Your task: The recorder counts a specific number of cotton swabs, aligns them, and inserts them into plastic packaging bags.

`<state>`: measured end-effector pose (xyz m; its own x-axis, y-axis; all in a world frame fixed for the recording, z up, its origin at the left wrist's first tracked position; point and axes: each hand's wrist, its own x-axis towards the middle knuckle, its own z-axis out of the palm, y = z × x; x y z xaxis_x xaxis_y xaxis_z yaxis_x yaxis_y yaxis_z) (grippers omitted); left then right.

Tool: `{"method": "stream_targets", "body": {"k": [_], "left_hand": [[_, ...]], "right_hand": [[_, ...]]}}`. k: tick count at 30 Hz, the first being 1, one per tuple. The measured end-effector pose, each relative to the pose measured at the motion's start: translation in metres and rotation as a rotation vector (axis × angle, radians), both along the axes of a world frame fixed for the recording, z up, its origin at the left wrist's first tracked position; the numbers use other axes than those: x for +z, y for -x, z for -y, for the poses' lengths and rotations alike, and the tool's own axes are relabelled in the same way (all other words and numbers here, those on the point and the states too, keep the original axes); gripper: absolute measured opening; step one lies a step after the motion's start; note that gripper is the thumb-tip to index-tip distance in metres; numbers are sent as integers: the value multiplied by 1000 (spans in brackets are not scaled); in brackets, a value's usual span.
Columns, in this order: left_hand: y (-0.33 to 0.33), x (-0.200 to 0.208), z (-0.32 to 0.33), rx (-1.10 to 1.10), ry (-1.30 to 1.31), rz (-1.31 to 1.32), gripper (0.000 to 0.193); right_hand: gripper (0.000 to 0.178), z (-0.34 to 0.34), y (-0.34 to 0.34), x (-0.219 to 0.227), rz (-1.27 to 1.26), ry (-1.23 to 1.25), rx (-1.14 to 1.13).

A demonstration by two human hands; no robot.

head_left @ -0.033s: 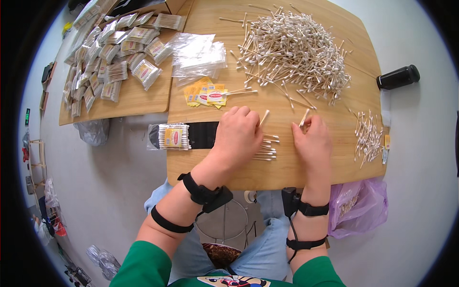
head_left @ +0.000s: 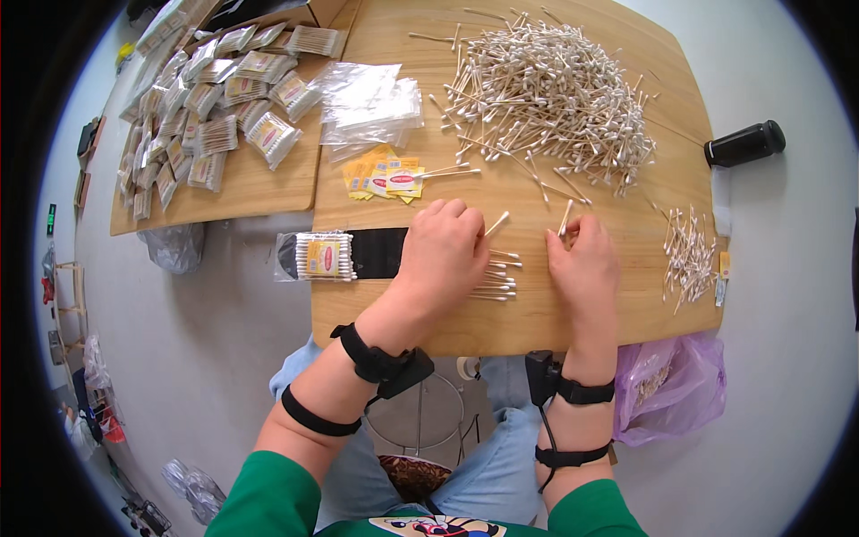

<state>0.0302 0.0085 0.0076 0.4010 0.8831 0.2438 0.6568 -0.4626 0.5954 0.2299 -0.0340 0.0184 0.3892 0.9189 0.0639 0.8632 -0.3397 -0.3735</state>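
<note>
The left hand [head_left: 445,255] pinches one wooden-stemmed cotton swab [head_left: 497,223], covering a small swab row [head_left: 497,277]. At three o'clock, the right hand [head_left: 583,268] pinches another white-tipped swab [head_left: 565,217].

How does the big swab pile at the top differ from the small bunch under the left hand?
The big swab pile is a loose, criss-crossed heap; the small bunch holds few swabs, lying parallel. The pile is untouched; the left hand rests on the bunch. Both are wooden-stemmed cotton swabs.
</note>
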Motion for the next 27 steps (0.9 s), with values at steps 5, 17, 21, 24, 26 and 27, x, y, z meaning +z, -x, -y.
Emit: {"method": "stream_targets", "body": {"k": [5,17,21,24,26,27], "left_hand": [[8,1,-3,-43,75,28,6],[19,3,-11,-182,27,47,4],[23,1,-14,-198,87,64,7],[22,0,-13,-90,-4,161,18],[14,-3,-12,-196,-95,112,26],[14,1,-10,-191,-102,106,26]], "right_hand": [[20,2,-5,0,-131,-4,49],[10,3,-4,5,-120,-123,329],[9,-5,18,4,-230,-149,428],[9,-7,15,1,-362,-166,316],[10,-3,-8,-3,-310,-155,161],[10,-2,-22,-2,-228,-154,137]]}}
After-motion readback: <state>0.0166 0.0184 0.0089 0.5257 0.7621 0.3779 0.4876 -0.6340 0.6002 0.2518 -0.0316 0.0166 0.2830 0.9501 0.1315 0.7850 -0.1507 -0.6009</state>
